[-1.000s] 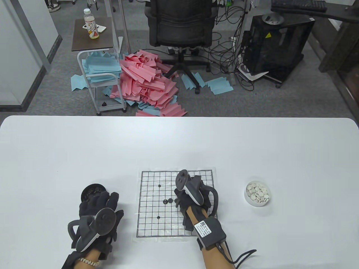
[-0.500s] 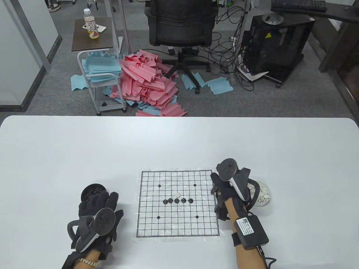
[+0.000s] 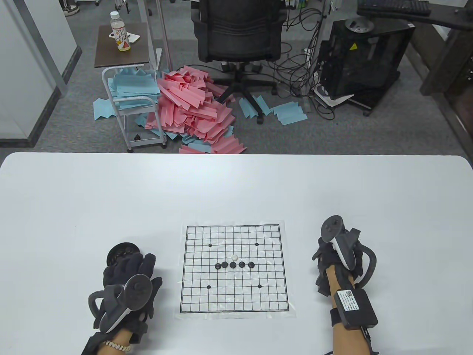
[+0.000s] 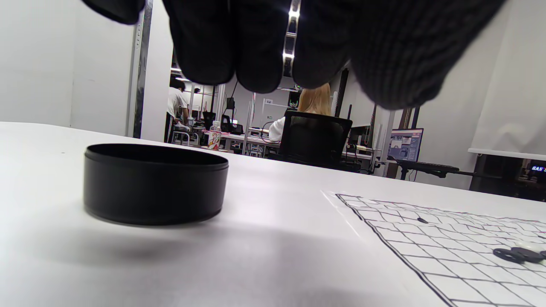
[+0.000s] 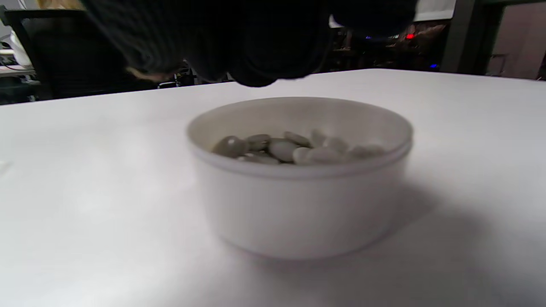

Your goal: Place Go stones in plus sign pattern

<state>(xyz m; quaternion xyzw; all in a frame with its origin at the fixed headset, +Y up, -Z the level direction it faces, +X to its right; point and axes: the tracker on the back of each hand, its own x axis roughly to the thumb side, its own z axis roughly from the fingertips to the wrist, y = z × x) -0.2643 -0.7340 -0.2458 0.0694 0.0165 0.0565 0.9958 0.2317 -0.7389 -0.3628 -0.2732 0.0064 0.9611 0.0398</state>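
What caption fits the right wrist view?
Gloved right hand hovers above a white bowl of white Go stones.

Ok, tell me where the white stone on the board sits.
In the table view the white stone lies near the middle of the board, one line beyond the centre stone of the row of black stones, on the far side from the hands.

My table view is bright and evenly lit from overhead, sharp throughout, with the table (image 3: 236,185) edge bowing slightly toward 12 o'clock. On my left wrist feed the black bowl (image 4: 155,183) throws a soft shadow toward 6 o'clock; the fingers (image 4: 260,42) are blurred. My right wrist feed is soft all over, the white bowl (image 5: 300,204) smeared.
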